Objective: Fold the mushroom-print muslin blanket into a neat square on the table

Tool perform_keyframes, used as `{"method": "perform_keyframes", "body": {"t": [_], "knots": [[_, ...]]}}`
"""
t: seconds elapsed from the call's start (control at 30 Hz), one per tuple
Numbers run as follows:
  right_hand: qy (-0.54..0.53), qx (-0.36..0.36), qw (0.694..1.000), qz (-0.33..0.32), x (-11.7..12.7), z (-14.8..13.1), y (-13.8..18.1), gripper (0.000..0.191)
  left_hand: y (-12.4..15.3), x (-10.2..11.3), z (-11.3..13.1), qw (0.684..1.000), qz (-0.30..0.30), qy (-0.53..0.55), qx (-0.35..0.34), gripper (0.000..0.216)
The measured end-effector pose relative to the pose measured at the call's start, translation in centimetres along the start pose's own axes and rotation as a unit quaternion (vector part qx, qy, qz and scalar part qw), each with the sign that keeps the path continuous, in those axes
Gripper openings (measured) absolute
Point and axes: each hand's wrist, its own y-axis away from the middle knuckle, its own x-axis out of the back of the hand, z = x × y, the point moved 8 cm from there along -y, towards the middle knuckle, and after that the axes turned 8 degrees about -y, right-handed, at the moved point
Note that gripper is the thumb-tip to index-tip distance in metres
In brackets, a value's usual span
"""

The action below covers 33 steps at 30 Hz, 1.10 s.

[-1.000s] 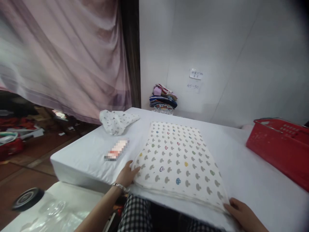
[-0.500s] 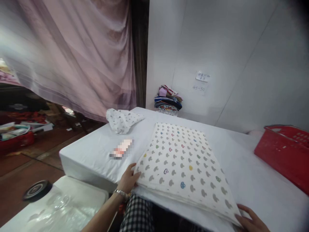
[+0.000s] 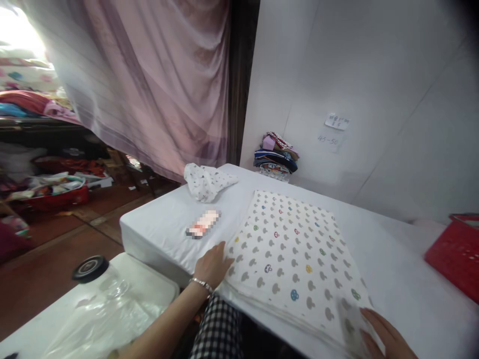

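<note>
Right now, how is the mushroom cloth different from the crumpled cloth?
The mushroom cloth lies flat; the crumpled cloth is bunched. The mushroom cloth covers more table than the crumpled cloth. The left hand touches the mushroom cloth, not the crumpled cloth. Both are white with prints.

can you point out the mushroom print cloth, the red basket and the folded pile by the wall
mushroom print cloth (image 3: 290, 254): head view, middle of its top
red basket (image 3: 454, 257): head view, side wall
folded pile (image 3: 277, 156): head view, middle layers

Mushroom-print cloth (image 3: 292, 249) is looking matt; crinkled clear plastic (image 3: 116, 311) is gleaming; metal bracelet (image 3: 201, 284) is glinting; red plastic basket (image 3: 454, 257) is appearing smooth; paper notice (image 3: 337, 121) is showing dull.
</note>
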Motion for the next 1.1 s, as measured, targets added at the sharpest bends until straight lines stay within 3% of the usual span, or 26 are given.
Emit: {"method": "perform_keyframes", "body": {"t": [0.1,0.2,0.3,0.37,0.5,0.6,0.7,0.83,1.1], "knots": [[-0.007,0.046,0.999,-0.015,-1.8,-5.7,-3.1,0.049,-1.7,0.8,3.7,0.991,0.071,0.003,-0.115,0.054],[0.011,0.077,0.995,-0.062,-4.7,-9.4,-5.6,0.054,-3.6,-1.0,5.7,0.983,0.046,-0.025,-0.176,0.063],[0.048,0.054,0.991,-0.116,-7.5,-9.0,-6.5,0.056,-4.7,-3.5,4.9,0.986,-0.01,-0.037,-0.162,0.074],[0.063,0.039,0.988,-0.133,-8.5,-7.8,-6.2,0.057,-4.6,-4.2,4.1,0.986,-0.013,-0.025,-0.164,0.077],[0.063,0.039,0.989,-0.131,-9.1,-6.5,-5.6,0.056,-4.3,-4.1,3.3,0.988,-0.019,0.003,-0.155,0.074],[0.066,0.049,0.99,-0.119,-9.1,-7.5,-6.7,0.054,-5.4,-3.0,3.6,0.99,-0.008,0.021,-0.14,0.066],[0.069,0.075,0.987,-0.122,-9.7,-10.0,-9.2,0.055,-8.2,-1.3,4.7,0.991,0.015,0.032,-0.132,0.048],[0.073,0.087,0.984,-0.136,-11.2,-13.1,-12.7,0.057,-14.2,-0.1,6.1,0.995,0.019,0.034,-0.091,0.034],[0.073,0.099,0.982,-0.147,-13.3,-13.3,-13.5,0.056,-24.3,-1.3,6.9,0.997,0.013,0.07,-0.009,0.029]]}}
